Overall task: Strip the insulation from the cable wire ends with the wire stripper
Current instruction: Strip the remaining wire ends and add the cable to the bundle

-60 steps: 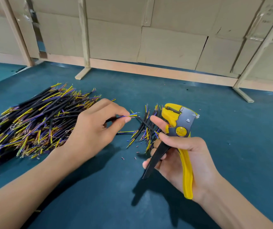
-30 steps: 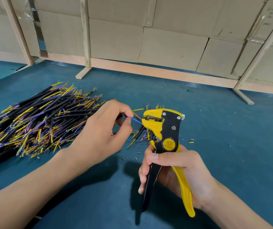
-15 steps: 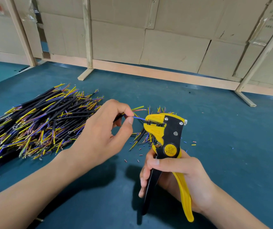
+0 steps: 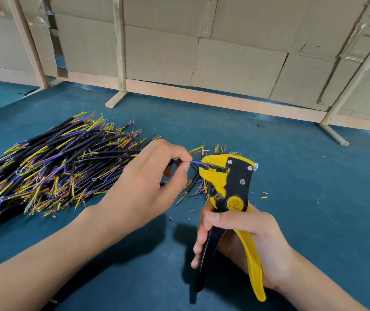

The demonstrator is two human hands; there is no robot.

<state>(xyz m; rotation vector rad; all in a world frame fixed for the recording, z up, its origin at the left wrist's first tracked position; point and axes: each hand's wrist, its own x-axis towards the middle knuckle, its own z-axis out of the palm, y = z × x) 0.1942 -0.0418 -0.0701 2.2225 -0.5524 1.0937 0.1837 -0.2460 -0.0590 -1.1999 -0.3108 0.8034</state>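
Blue insulated wire end [image 4: 196,162] sits in the yellow-and-black wire stripper's [image 4: 230,187] jaws, pinched by left hand [image 4: 148,187]. Right hand [image 4: 246,239] grips the handles, spread apart. Black multi-core cable pile [image 4: 51,167] lies on teal worktop's [image 4: 314,176] left side.

Teal tabletop [image 4: 314,176], dotted with tiny cut bits [image 4: 264,195] near the middle. Along the far edge, a wooden rail [image 4: 224,102] with upright wooden posts [image 4: 120,48]; behind these, stacked cardboard boxes [image 4: 235,63].
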